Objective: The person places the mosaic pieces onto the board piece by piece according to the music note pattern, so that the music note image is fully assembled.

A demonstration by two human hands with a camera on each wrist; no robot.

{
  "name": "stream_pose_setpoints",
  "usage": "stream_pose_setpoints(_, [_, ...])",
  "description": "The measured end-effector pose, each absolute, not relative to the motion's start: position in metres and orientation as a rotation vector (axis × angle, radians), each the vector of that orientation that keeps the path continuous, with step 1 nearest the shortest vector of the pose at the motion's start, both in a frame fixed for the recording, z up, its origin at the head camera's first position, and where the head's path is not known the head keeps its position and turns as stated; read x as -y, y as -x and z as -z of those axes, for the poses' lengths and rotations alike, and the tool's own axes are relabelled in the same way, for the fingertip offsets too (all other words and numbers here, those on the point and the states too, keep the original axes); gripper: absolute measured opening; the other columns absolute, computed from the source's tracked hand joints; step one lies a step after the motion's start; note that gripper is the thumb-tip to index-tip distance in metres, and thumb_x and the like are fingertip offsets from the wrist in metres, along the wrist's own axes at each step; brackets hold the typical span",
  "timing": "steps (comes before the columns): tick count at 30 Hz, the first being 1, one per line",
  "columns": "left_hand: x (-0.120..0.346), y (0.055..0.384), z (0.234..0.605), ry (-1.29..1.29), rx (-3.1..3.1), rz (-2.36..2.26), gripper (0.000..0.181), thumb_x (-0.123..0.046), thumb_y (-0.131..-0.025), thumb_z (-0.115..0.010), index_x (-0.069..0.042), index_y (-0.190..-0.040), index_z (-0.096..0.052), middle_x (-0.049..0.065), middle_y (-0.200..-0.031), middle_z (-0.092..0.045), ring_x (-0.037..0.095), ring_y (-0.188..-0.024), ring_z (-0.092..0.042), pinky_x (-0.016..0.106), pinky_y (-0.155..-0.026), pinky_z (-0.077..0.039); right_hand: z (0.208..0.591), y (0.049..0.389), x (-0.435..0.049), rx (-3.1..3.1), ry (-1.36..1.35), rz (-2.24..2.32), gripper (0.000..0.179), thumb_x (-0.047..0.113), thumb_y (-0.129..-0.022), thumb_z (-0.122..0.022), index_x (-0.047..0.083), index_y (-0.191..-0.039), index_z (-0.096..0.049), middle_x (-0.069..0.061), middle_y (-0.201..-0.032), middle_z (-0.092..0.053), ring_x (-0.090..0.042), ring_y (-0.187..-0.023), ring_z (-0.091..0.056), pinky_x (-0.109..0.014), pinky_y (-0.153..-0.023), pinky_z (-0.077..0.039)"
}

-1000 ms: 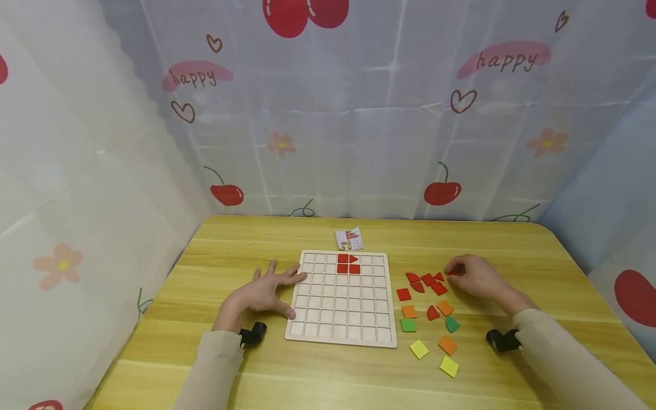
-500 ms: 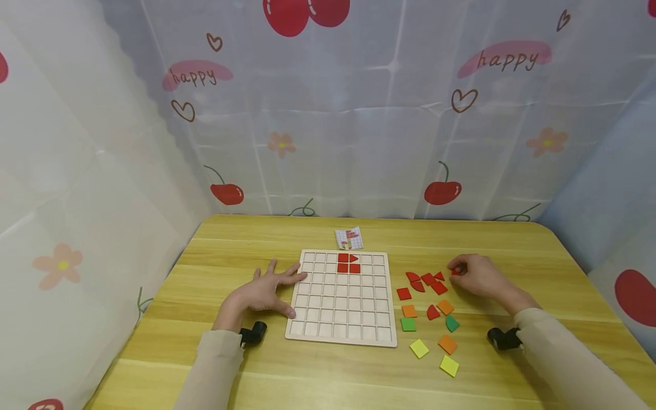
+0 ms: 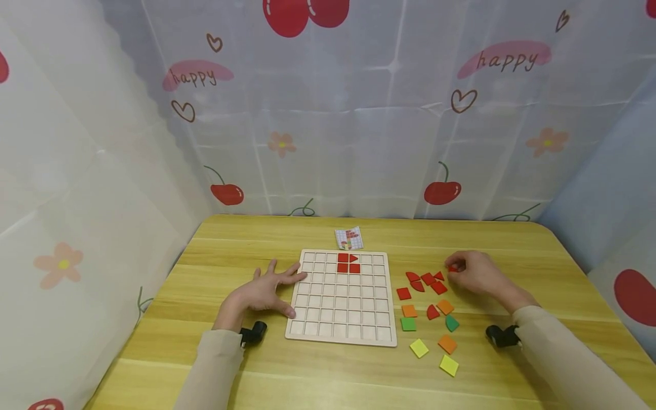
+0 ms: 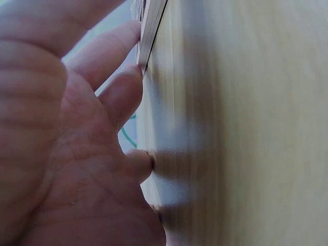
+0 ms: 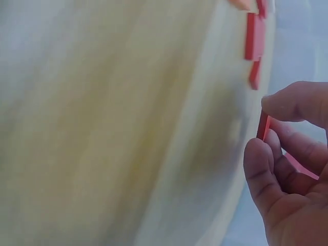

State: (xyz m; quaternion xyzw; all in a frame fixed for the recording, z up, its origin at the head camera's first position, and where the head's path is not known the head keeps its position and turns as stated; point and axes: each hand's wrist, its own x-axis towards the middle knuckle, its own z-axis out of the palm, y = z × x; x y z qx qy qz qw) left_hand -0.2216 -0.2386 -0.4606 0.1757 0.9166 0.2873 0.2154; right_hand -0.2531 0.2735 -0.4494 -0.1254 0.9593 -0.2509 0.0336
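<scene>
A wooden grid board (image 3: 334,302) lies on the table, with several red pieces (image 3: 349,263) set in its top rows. My left hand (image 3: 261,291) has its fingers spread at the board's left side; thumb and index finger touch the rim, which the left wrist view shows edge-on as a wooden edge (image 4: 151,33). Over the table at the right, my right hand (image 3: 475,273) pinches a small red tile (image 5: 264,124) between thumb and fingers. The fingers hide most of that tile, so I cannot tell its shape. Loose red tiles (image 3: 427,279) lie just left of this hand.
Behind the board lies a small printed pattern card (image 3: 349,238). Right of the board are scattered orange tiles (image 3: 447,344), a green square (image 3: 408,324), a dark green quarter-round tile (image 3: 452,323) and yellow squares (image 3: 449,365). A printed curtain (image 3: 328,142) stands behind the table.
My right hand has shifted slightly, rising a little with the red tile, which shows at a different angle between the fingers. The left hand and the board have stayed in place.
</scene>
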Motion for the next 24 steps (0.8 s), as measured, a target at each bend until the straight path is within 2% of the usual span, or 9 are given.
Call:
stream_pose_setpoints(10, [0.239, 0.220, 0.459, -0.501, -2.541, -0.805, 0.094, -0.042, -0.074, -0.090, -0.033, -0.156, -0.045, -0.009, -0.173, -0.020, 0.044, -0.158, 0.019, 0.075, -0.118, 0.016, 0.437, 0.259, -0.252, -2.921, 0.378, 0.825, 0.028, 0.016, -0.091, -0.072, -0.002, -0.113, -0.073, -0.010, -0.097, -0.072, -0.021, -0.085, -0.063, -0.027, -0.072, -0.052])
stream_pose_setpoints(24, [0.239, 0.220, 0.461, -0.502, -2.548, -0.804, 0.094, -0.043, -0.074, -0.090, -0.034, -0.156, -0.046, -0.011, -0.172, -0.020, 0.043, -0.158, 0.018, 0.075, -0.118, 0.015, 0.436, 0.267, -0.209, -2.853, 0.358, 0.936, 0.031, 0.018, -0.092, -0.072, 0.001, -0.119, -0.072, -0.010, -0.102, -0.071, -0.023, -0.092, -0.062, -0.032, -0.081, -0.055])
